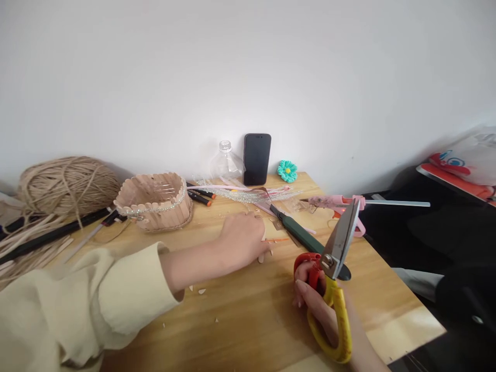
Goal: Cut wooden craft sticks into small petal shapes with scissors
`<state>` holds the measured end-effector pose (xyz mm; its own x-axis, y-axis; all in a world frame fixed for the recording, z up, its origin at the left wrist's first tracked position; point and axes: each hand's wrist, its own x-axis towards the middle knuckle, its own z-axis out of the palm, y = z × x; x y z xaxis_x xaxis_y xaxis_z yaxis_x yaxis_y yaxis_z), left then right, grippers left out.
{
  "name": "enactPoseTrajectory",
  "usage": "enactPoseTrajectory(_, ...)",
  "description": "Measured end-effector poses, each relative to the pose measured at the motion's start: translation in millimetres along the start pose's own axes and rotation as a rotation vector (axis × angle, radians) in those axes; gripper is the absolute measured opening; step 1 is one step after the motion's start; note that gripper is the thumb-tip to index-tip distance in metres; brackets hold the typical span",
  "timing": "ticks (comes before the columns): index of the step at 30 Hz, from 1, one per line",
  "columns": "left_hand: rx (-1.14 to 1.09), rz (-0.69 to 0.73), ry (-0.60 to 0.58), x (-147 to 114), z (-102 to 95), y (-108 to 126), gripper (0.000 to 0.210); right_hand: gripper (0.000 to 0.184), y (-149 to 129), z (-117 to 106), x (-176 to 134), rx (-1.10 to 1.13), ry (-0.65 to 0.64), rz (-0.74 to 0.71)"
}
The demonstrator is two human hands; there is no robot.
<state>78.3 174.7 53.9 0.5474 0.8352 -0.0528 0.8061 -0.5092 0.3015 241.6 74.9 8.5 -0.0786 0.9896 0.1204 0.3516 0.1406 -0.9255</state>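
My right hand (315, 299) grips a pair of scissors (341, 243) with one red and one yellow handle. Their blades point up and look closed or nearly so. Out over the middle of the table, my left hand (244, 235) is curled with its fingers bent down at the tabletop. Small wooden offcuts (261, 258) lie at its fingertips, and a thin orange stick (277, 239) is beside them. What the left fingers hold, if anything, is hidden. A dark green tool with a black tip (302, 232) lies between the hands, partly behind the scissors.
On the left stand an oval wooden-stick basket (166, 214) and a ball of twine (67, 183). Behind are markers (199, 197), a cut clear bottle (227, 163), an upright phone (257, 159) and a teal flower (287, 171). A pink glue gun (337, 202) lies near the table's right edge.
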Motion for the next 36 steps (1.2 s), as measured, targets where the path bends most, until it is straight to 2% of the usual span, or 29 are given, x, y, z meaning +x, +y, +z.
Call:
enactPoseTrajectory(4, -0.063, 0.012, -0.072, 13.9, 3.4, -1.7, 0.015, 0.024, -1.4, -1.8, -0.4, 0.008, -0.015, 0.061)
enactPoseTrajectory(7, -0.126, 0.011, -0.113, 21.3, -0.9, -7.4, 0.013, 0.023, -4.6, -0.8, -1.4, 0.046, -0.03, 0.089)
enactPoseTrajectory(11, -0.208, 0.011, -0.126, 25.1, -17.5, -14.0, 0.016, 0.023, -4.6, 0.8, -1.8, 0.079, 0.028, 0.102)
enactPoseTrajectory(16, -0.302, 0.022, -0.135, 21.3, -40.6, -17.8, 0.012, 0.024, 0.5, -2.1, -2.5, 0.089, -0.033, 0.097)
enactPoseTrajectory(20, -0.351, 0.021, -0.115, 16.6, -49.7, -19.6, 0.011, 0.024, -1.7, -1.4, -3.0, 0.1, 0.004, 0.117)
enactPoseTrajectory(28, -0.405, -0.007, -0.074, 19.5, -40.9, -39.5, 0.001, 0.023, -6.3, 0.9, -3.5, 0.087, 0.028, 0.097)
enactPoseTrajectory(33, -0.417, -0.014, -0.02, 19.8, -35.6, -49.2, 0.002, 0.02, -1.5, -2.0, -2.7, 0.059, -0.01, 0.076)
enactPoseTrajectory(36, -0.443, -0.004, -0.014, 18.0, -36.8, -50.7, 0.006, 0.02, -0.1, -3.1, -2.5, 0.014, 0.009, 0.071)
